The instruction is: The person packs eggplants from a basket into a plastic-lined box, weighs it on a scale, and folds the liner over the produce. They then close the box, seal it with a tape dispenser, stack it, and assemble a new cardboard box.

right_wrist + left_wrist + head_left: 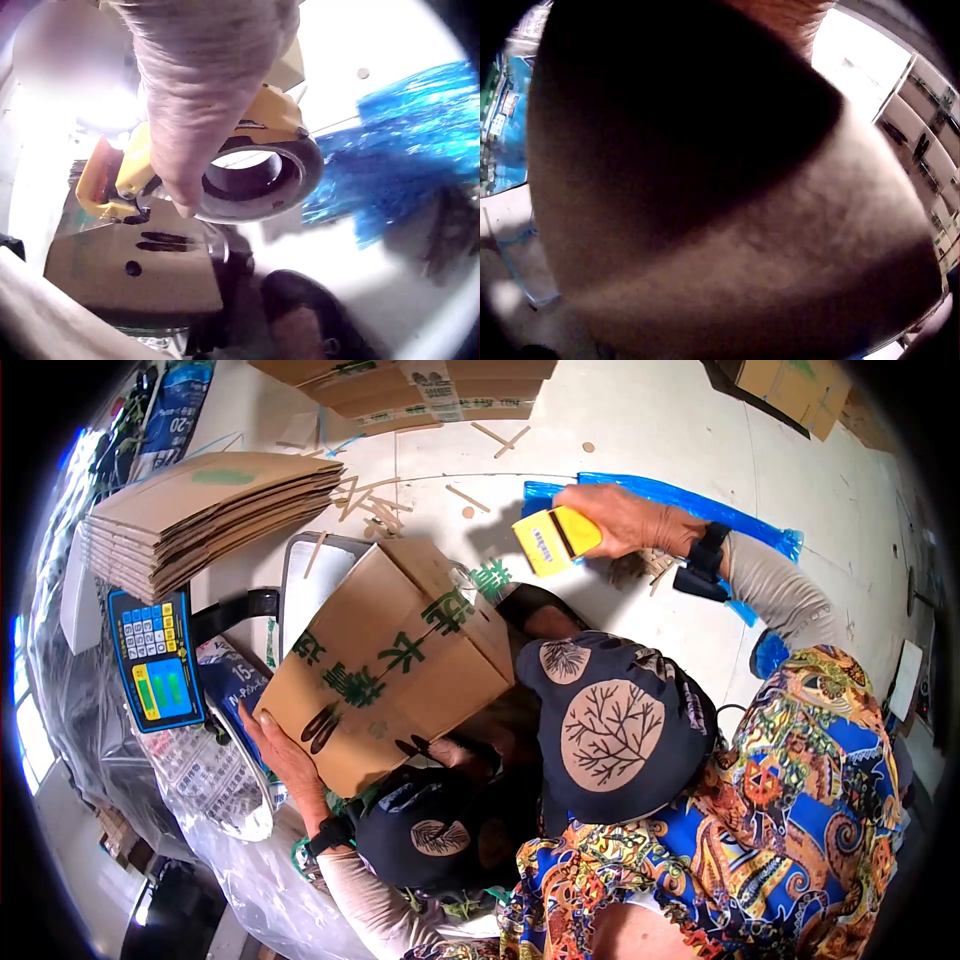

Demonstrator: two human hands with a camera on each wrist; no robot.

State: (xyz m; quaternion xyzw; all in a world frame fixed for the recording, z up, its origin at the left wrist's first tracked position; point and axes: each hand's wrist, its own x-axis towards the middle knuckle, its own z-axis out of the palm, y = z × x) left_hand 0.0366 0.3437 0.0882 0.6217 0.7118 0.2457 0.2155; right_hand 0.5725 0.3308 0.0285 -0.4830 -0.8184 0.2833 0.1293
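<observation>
My right hand point(625, 520) grips a yellow tape dispenser point(540, 545), held out over the floor beyond the box. In the right wrist view the dispenser's wide roll of tape point(304, 176) shows beside the fingers. A cardboard box point(410, 650) with green printed characters stands tilted in front of my knees. Along the box's lower left side lies my left hand point(290, 760), its fingers extended against the cardboard. The left wrist view is mostly filled by the shaded box side point(795, 217), with a bit of the hand point(795, 22) at the top.
A scale display point(155, 660) stands left of the box, below a stack of folded cardboard point(220, 525). Blue plastic wrap point(700, 505) lies on the floor past the right hand. Cardboard strips point(370, 505) are scattered near another carton point(420, 395). Clear plastic sheeting point(270, 890) covers the lower left.
</observation>
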